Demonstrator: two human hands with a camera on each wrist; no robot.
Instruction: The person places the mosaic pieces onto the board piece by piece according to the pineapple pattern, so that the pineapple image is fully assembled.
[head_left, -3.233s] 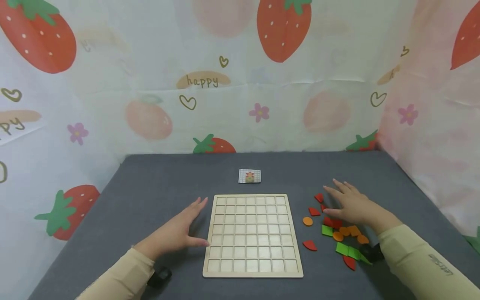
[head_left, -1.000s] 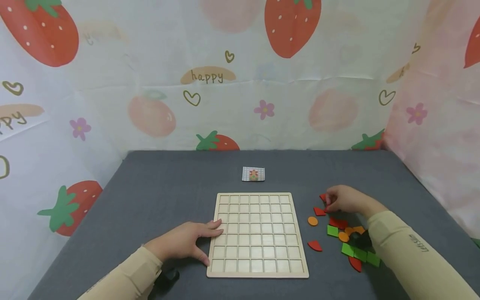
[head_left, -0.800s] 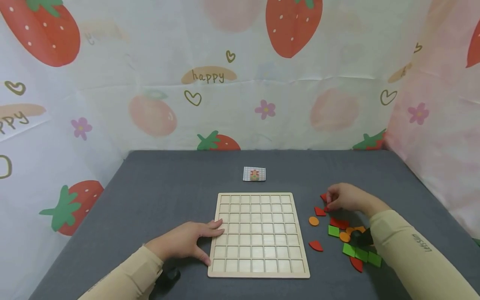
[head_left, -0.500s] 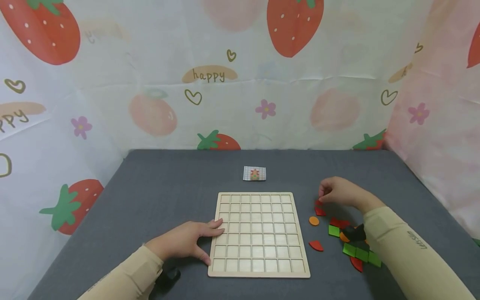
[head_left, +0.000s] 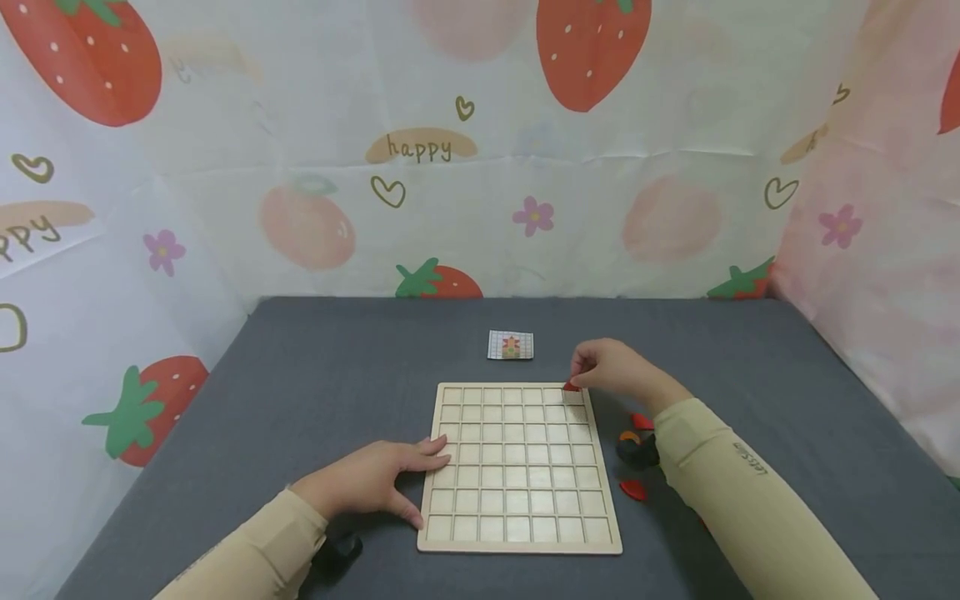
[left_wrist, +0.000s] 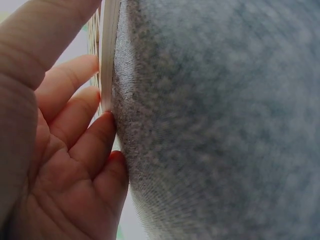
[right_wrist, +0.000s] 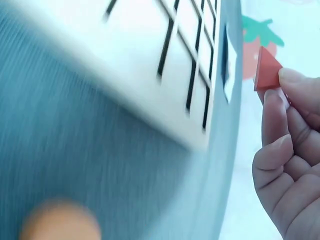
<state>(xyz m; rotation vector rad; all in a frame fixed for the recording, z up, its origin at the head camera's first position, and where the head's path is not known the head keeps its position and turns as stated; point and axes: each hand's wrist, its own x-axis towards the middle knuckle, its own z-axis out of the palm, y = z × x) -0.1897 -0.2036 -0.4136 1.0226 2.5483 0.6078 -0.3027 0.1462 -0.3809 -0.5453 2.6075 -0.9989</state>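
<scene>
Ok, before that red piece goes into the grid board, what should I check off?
1. Right hand pinches the red piece: ok.
2. Piece over the grid board, at its far right corner: ok.
3. Left hand rests on the board's left edge: ok.
4. Cells under the piece bare: ok.
5. Pattern card in view beyond the board: ok.
6. Piece turned to fit the cell: cannot tell.

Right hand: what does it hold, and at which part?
The right hand pinches a small red flat wooden piece by one edge between its fingers, above the wooden grid board.
</scene>
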